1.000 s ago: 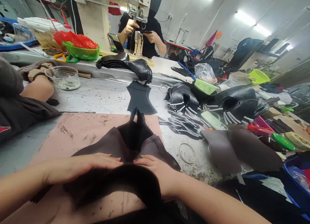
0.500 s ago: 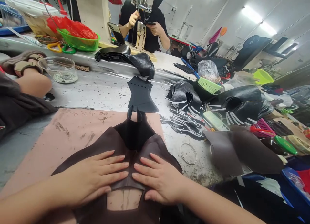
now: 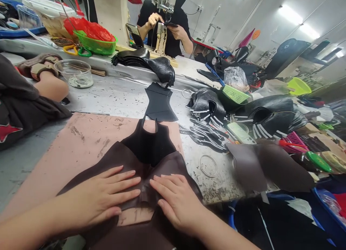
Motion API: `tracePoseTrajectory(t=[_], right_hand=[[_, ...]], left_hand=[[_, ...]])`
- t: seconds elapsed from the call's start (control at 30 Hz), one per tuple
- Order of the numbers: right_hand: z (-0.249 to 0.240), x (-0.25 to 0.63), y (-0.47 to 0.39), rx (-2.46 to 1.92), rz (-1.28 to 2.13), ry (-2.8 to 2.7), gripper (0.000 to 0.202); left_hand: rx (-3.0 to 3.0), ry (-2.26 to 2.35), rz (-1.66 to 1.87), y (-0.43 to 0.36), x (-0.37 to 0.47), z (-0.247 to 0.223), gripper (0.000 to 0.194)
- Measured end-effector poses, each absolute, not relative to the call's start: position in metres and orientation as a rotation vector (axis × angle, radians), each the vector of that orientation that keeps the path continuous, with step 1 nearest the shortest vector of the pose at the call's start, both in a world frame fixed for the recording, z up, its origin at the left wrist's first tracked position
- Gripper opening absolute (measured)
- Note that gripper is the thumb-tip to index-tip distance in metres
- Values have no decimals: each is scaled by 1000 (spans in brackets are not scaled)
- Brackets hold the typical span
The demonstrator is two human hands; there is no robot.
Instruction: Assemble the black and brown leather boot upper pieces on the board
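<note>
Across the middle of a dark brown leather piece (image 3: 101, 165), my left hand (image 3: 108, 194) lies flat with its fingers stretched out. My right hand (image 3: 175, 197) rests on the same piece, on the other side of its centre seam, fingers extended and close together. The leather's black part (image 3: 150, 145) spreads beyond my fingertips and ends in two narrow points around a rounded gap. Below my hands a cut-out shows the stained pink board (image 3: 89, 129) beneath. A dark grey cut piece (image 3: 160, 102) lies just past the black points.
Black leather bundles (image 3: 208, 104) with white strips lie to the right, near dark strips (image 3: 205, 134) and a pale ring (image 3: 208, 166). Brown sheets (image 3: 248, 167) sit near the right edge. Someone's bent knee (image 3: 55, 88) is at left. A co-worker (image 3: 164, 30) uses a sewing machine (image 3: 160, 44).
The black part has opened out flatter, with its points farther apart. My right hand has shifted slightly and its fingers are closer together. The camera view has moved a little.
</note>
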State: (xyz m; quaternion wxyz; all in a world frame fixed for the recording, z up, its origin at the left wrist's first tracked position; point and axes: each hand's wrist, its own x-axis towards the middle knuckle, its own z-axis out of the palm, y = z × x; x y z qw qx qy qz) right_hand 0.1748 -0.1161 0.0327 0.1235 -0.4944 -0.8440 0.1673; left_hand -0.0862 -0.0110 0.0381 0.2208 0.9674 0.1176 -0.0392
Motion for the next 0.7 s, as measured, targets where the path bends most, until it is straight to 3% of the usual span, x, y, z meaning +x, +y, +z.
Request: tracePoseTrajectory(t=[0.2, 0.47, 0.7], right_hand=[[19, 175, -115, -1334, 322, -2550, 50], [24, 186, -116, -1308, 424, -2681, 53], [37, 188, -117, -1314, 575, -2644, 47]], left_hand=[[2684, 99, -212, 12, -87, 44, 53], [2675, 117, -199, 14, -88, 43, 53], [2829, 275, 355, -7, -81, 41, 32]])
